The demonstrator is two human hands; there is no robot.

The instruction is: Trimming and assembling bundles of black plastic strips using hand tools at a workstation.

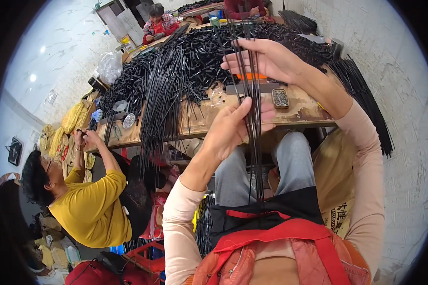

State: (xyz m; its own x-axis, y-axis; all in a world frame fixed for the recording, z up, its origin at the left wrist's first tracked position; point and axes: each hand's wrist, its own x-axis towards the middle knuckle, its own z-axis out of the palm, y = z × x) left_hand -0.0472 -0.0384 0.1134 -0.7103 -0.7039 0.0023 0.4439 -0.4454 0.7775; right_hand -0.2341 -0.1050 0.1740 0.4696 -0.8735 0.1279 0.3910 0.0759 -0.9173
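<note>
Several long, thin black rods (255, 142) stand nearly upright in front of me, from above the table's edge down toward my lap. My left hand (233, 124) is closed round them, its thumb across the front and its fingertips showing on the far side. Higher up, my right hand (271, 61) has its fingers stretched out flat against the rods, with the thumb apart above. Just beyond my hands, a grey metal strip (270, 87) lies along the tabletop. Beside it sits a small rectangular dish (280, 98) of tiny pieces. An orange object (249, 76) shows partly behind my right hand.
A large heap of short black tubes (202, 59) covers the wooden table (209, 116). More rods (161, 95) overhang its front edge, and another bundle (361, 99) lies at right. A person in yellow (88, 204) works at left; two people sit across the table.
</note>
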